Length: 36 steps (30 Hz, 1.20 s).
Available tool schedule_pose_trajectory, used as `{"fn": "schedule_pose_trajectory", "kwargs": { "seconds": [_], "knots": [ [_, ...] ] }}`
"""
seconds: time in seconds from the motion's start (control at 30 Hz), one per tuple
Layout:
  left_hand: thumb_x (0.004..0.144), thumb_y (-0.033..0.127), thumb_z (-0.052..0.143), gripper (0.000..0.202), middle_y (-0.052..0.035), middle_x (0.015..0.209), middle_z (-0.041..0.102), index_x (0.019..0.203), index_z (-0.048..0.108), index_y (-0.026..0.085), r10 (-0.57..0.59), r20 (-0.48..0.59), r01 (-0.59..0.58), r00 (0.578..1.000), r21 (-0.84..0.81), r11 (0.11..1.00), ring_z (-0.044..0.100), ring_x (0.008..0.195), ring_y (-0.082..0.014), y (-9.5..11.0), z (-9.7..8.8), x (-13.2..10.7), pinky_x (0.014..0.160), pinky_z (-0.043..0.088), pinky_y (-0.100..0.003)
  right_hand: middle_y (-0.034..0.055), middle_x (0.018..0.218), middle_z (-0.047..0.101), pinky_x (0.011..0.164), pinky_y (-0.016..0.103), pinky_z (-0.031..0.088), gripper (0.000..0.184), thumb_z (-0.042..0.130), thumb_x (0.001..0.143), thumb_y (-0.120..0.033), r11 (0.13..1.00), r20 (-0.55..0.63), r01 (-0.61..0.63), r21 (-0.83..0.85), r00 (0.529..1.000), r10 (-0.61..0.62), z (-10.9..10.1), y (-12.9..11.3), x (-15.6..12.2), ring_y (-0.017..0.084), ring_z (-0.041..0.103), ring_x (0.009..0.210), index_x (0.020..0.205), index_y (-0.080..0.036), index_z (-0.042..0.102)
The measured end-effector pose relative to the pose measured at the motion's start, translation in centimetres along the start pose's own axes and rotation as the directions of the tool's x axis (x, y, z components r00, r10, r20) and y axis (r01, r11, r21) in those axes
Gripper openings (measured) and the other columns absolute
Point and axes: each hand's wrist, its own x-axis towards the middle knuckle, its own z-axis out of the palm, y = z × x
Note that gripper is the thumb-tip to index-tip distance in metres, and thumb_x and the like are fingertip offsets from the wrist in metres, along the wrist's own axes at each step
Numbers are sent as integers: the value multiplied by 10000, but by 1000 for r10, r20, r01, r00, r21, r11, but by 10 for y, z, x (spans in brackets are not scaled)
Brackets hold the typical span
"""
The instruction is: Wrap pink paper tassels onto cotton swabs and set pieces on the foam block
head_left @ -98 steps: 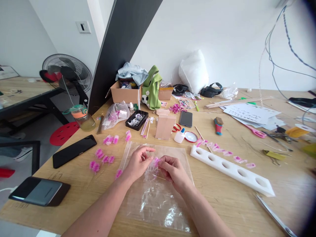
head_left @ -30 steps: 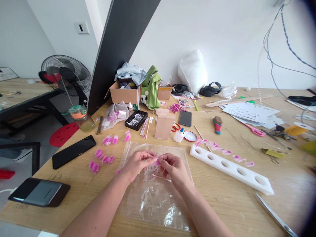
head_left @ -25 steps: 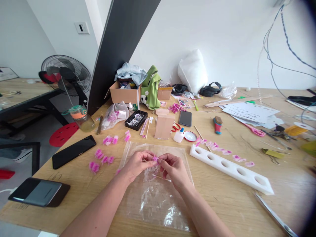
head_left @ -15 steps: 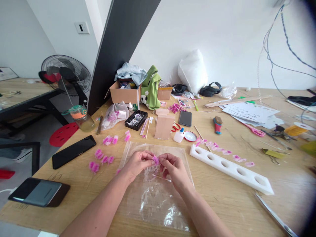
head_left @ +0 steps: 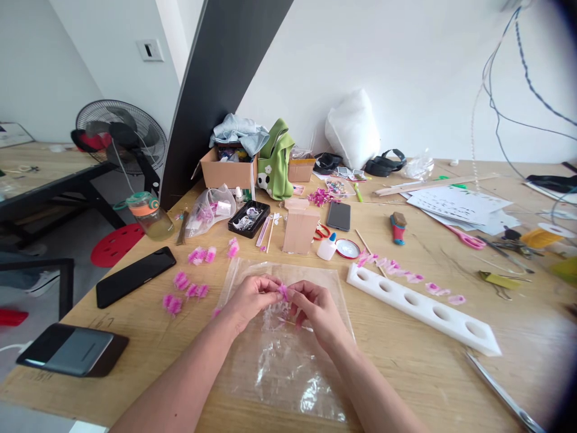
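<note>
Between my two hands is a small pink petal piece (head_left: 283, 291), pinched from both sides. My left hand (head_left: 253, 300) grips its left edge with thumb and fingertips. From the right, my right hand (head_left: 315, 307) pinches the same piece, its other fingers curled below. Both hands are over a clear plastic bag (head_left: 283, 367) lying flat on the table. Under the fingers a thin white stick lies on the bag, partly hidden. Several pink-and-white petal clusters (head_left: 172, 304) lie to the left, and a row of single pink petals (head_left: 413, 278) to the right.
A white foam block with holes (head_left: 455, 297) lies at right, metal scissors (head_left: 505, 394) nearer the front edge. Beyond the bag stand a cardboard piece (head_left: 300, 231) and a glue bottle (head_left: 326, 248). Black phone (head_left: 135, 276) and power bank (head_left: 67, 350) are at left; a drinking bottle (head_left: 150, 219) stands behind.
Both hands stay over the bag, pinching the pink piece. My right fingertips have shifted slightly left and closer to my left ones, covering more of it.
</note>
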Motion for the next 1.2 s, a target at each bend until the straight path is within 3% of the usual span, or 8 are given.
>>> {"fn": "schedule_pose_trajectory", "kwargs": {
  "seconds": [0.13,0.5,0.73,1.03,1.2],
  "knots": [
    [647,309,746,173,-68,978,621,661,732,138,8,9,-8,1000,-2,1000,467,652,-98,-3,0,1,530,286,-233,-4,546,558,400,227,424,453,706,699,-598,1000,7,6,-2,1000,-6,1,-2,-1,111,500,468,729,-151,642],
    [601,287,720,163,-55,980,623,624,700,127,-36,14,36,999,-44,998,391,548,-52,1,1,-1,523,259,-244,-33,520,537,377,214,420,348,734,660,-475,1000,-43,12,2,999,-11,2,2,2,87,465,428,692,-151,610],
    [632,438,773,324,-50,970,612,608,682,129,-28,39,29,999,-40,999,386,554,-53,2,1,-2,530,252,-249,-26,549,553,371,212,427,321,713,664,-454,999,-54,30,-17,998,-31,2,4,2,84,472,428,694,-149,619],
    [622,312,732,185,-42,966,604,628,706,129,-34,14,34,999,-24,999,375,539,-43,0,1,0,518,243,-247,-31,508,540,378,208,418,322,717,658,-455,1000,-43,9,-10,999,-10,2,1,1,86,465,421,690,-151,613],
    [639,301,721,169,-54,958,621,625,707,133,-14,3,14,1000,-21,1000,383,543,-55,-2,1,1,517,245,-249,-22,534,539,392,209,420,438,666,724,-587,1000,-28,5,-5,1000,-5,2,0,-1,95,486,449,713,-154,601]
  ]
}}
